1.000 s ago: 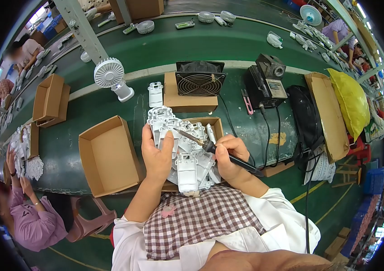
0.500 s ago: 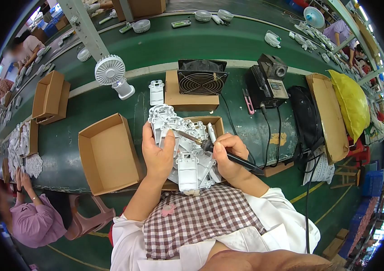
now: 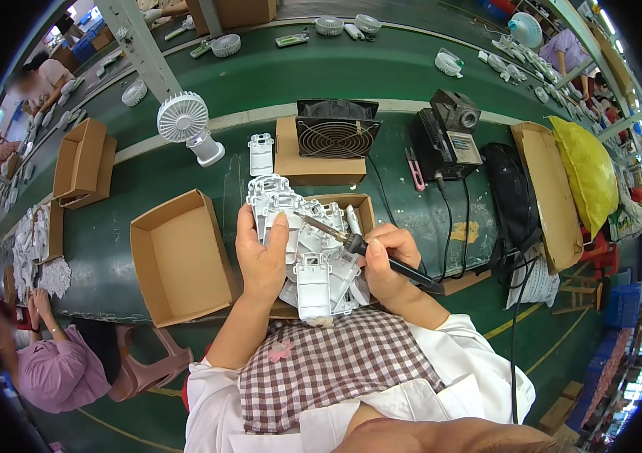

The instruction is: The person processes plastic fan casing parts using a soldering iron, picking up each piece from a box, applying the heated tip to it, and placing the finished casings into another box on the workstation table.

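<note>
My left hand [image 3: 262, 257] is closed round white plastic housings [image 3: 269, 198] at the left side of a heaped box. Between the fingers of my right hand [image 3: 390, 264] is a black-handled soldering iron [image 3: 400, 267]. Its metal tip points left, close to the housings by my left thumb; whether it touches them I cannot tell. More white housings [image 3: 313, 288] fill the cardboard box [image 3: 364, 205] under my hands. One separate housing [image 3: 261, 155] lies behind them on the green table.
An open cardboard box [image 3: 185, 260] stands left. Behind are a white handheld fan [image 3: 183, 119], a black fan [image 3: 337, 136] at a carton, and a soldering station [image 3: 441, 143] with pink tweezers [image 3: 415, 171]. A conveyor [image 3: 298, 68] carries fan parts. A co-worker [image 3: 60, 370] sits left.
The iron's tip has shifted slightly right and up, with my right hand moving a little right. Fan parts on the conveyor have moved left. The co-worker's hands at the left have moved down.
</note>
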`<state>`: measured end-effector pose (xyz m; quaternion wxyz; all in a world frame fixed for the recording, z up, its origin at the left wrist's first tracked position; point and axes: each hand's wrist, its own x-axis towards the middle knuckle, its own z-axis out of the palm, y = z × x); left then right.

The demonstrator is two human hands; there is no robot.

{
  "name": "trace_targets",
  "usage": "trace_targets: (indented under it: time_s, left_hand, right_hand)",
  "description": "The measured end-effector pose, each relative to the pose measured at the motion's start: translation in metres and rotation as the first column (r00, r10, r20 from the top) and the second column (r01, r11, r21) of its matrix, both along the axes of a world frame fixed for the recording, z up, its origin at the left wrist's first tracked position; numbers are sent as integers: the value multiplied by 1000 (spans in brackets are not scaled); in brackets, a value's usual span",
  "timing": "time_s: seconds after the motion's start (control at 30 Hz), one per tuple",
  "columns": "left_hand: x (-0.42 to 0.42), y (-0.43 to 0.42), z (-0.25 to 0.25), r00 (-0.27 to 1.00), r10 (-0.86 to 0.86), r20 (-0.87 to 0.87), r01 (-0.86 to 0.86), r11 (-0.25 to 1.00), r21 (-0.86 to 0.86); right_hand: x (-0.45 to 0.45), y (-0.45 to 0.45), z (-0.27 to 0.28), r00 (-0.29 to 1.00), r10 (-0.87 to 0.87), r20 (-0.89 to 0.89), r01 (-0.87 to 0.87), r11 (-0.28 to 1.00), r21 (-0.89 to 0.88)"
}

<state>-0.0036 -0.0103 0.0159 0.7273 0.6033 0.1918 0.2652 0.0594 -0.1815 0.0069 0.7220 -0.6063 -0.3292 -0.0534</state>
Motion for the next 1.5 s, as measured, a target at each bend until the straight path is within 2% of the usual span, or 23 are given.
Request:
trace_targets:
  time_s: [0.37, 0.47, 1.07, 1.23, 1.5]
  left_hand:
    - [0, 1, 2, 1000, -2, 7, 2, 1000, 32]
    - [0, 1, 3, 1000, -12, -5, 12, 995, 104]
    - [0, -3, 12, 998, 57, -37, -48, 976, 211]
    - [-1, -3, 7, 992, 100, -83, -64, 931, 359]
    - [1, -3, 3, 990, 132, -57, -95, 897, 433]
  right_hand:
    - [1, -2, 0, 999, 14, 48, -13, 1000, -22]
    - [-2, -3, -1, 999, 18, -44, -17, 999, 37]
    - [-2, -3, 1, 1000, -3, -18, 3, 1000, -22]
    - [-2, -1, -1, 999, 7, -43, -8, 1000, -16]
    - [-1, 0, 3, 1000, 26, 15, -24, 995, -100]
